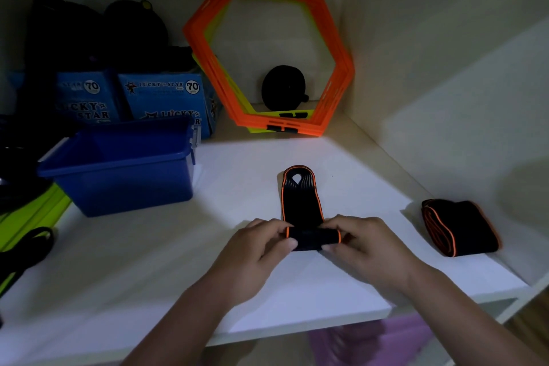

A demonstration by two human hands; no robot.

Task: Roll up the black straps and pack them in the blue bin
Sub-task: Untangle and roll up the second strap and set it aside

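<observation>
A black strap with orange edging [300, 199] lies flat on the white shelf, its looped end pointing away from me. Its near end is rolled into a small cylinder. My left hand [261, 242] pinches the roll's left side and my right hand [361, 239] pinches its right side. A second black strap with orange trim [459, 227] lies loosely folded on the shelf to the right, apart from both hands. The blue bin [124, 175] stands open at the left of the shelf; its inside looks dark and I cannot tell its contents.
Orange and yellow hexagonal rings [267, 47] lean against the back wall, with a black disc [283, 88] behind them. Blue Lucky Star boxes [162, 98] and dark bags stand behind the bin. Green items and black cords lie at far left. The shelf's front edge [297, 324] is close.
</observation>
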